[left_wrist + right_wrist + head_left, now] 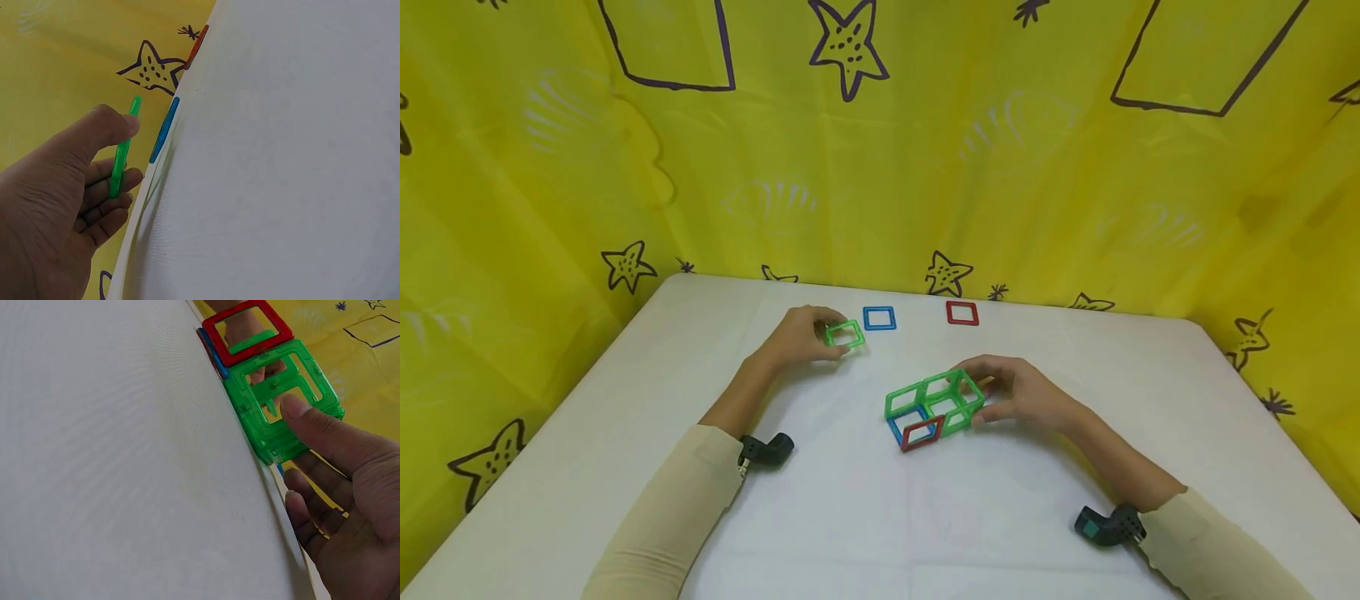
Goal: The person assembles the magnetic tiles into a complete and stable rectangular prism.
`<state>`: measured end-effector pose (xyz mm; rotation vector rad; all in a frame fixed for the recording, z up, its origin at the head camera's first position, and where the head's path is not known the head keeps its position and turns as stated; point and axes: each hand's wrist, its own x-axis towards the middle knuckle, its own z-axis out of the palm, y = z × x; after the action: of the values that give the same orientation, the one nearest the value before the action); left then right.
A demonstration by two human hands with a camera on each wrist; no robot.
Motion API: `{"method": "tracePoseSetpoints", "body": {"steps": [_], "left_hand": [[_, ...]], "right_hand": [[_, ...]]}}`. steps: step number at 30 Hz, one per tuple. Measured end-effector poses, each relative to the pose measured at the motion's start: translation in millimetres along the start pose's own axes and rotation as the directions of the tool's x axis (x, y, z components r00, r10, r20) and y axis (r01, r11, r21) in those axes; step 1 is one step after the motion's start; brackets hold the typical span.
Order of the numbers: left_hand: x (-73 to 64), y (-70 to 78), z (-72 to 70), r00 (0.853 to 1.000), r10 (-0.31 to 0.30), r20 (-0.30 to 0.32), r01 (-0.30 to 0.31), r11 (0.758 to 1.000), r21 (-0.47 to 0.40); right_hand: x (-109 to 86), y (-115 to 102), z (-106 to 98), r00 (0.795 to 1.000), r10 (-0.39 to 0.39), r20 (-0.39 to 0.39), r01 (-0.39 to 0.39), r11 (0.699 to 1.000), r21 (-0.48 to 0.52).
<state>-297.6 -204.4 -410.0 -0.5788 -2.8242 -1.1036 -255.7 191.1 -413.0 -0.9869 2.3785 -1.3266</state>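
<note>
My left hand (pixel 805 335) pinches a green square magnetic tile (pixel 846 334) by its edge, between thumb and fingers. In the left wrist view this tile (pixel 124 150) appears nearly edge-on, off the table. Around the right end of a magnetic-tile structure (pixel 934 408) on the table is my right hand (pixel 1021 390), its thumb in front and fingers behind. The structure has a green box at the right, a blue tile (pixel 910 423) flat at the left and a red tile (pixel 922 433) upright at the front. In the right wrist view my thumb overlaps the green box (pixel 281 394).
Two loose square tiles lie near the table's far edge: a blue one (pixel 879 318) just right of my left hand, and a red one (pixel 962 313) further right. Behind the white table (pixel 820 517) hangs a yellow patterned cloth (pixel 880 167).
</note>
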Motion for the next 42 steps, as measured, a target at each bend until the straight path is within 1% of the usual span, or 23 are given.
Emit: {"method": "tracePoseSetpoints", "body": {"steps": [4,11,18,21,23,26,30,33,38,42], "left_hand": [[-0.4,0.2,1.1,0.999,0.036,-0.020,-0.037,0.999,-0.026],[-2.7,6.6,0.0,1.000,0.029,-0.001,-0.029,0.998,-0.054],[-2.4,7.5,-0.1,0.996,0.087,-0.008,-0.088,0.993,-0.077],[-2.6,8.2,0.1,0.995,0.097,-0.009,-0.098,0.990,-0.106],[-2.8,9.3,0.1,0.995,0.099,-0.001,-0.098,0.988,-0.119],[-2.8,12.4,1.0,0.995,0.100,0.026,-0.096,0.987,-0.131],[-1.7,17.8,5.0,0.991,0.113,0.070,-0.102,0.984,-0.148],[-1.4,22.3,8.5,0.986,0.143,0.087,-0.128,0.978,-0.167],[-2.1,30.1,11.6,0.977,0.194,0.087,-0.176,0.968,-0.177],[-2.3,33.5,13.0,0.973,0.212,0.092,-0.199,0.971,-0.135]], "right_hand": [[-0.2,0.9,-0.5,0.999,0.003,-0.036,-0.002,1.000,0.006],[-0.2,5.5,-0.5,0.996,0.012,-0.092,-0.008,0.999,0.045],[-0.5,5.9,0.1,0.989,0.045,-0.144,-0.037,0.998,0.057],[-0.8,6.3,-1.4,0.989,0.050,-0.141,-0.043,0.998,0.056],[-1.3,7.0,-2.9,0.991,0.047,-0.128,-0.040,0.998,0.056],[-2.2,8.3,-4.7,0.994,0.047,-0.103,-0.039,0.996,0.075],[-3.7,9.9,-5.2,0.994,0.052,-0.095,-0.042,0.994,0.104],[-4.0,10.4,-3.9,0.992,0.051,-0.115,-0.039,0.994,0.104],[-2.7,11.0,-0.5,0.986,0.053,-0.160,-0.036,0.994,0.104],[-1.7,11.0,0.8,0.981,0.053,-0.186,-0.035,0.995,0.097]]}}
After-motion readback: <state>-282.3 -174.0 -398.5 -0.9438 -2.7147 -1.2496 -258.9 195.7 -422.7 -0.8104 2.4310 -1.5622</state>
